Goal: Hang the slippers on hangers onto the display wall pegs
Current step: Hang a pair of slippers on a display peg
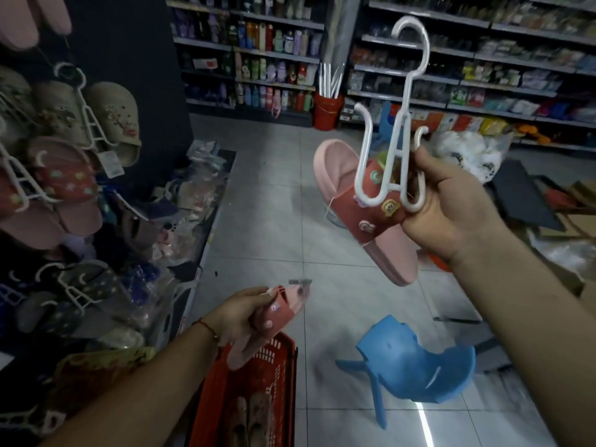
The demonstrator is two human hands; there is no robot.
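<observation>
My right hand [451,204] is raised at centre right and grips a white plastic hanger [400,130] together with a pink slipper [364,208] with a red strap and small charms; the slipper hangs behind the hanger's lower hooks, toe pointing down. My left hand [238,314] is lower, over a basket, and holds the matching pink slipper [267,321], which is blurred. The display wall [64,150] on the left carries beige, red and dark slippers on white hangers.
A red shopping basket [258,395] with beige slippers inside stands below my left hand. A blue plastic stool [416,359] lies tipped on the tiled floor. Packaged goods pile at the wall's foot. Bags and cardboard lie at the right. Stocked shelves run across the back.
</observation>
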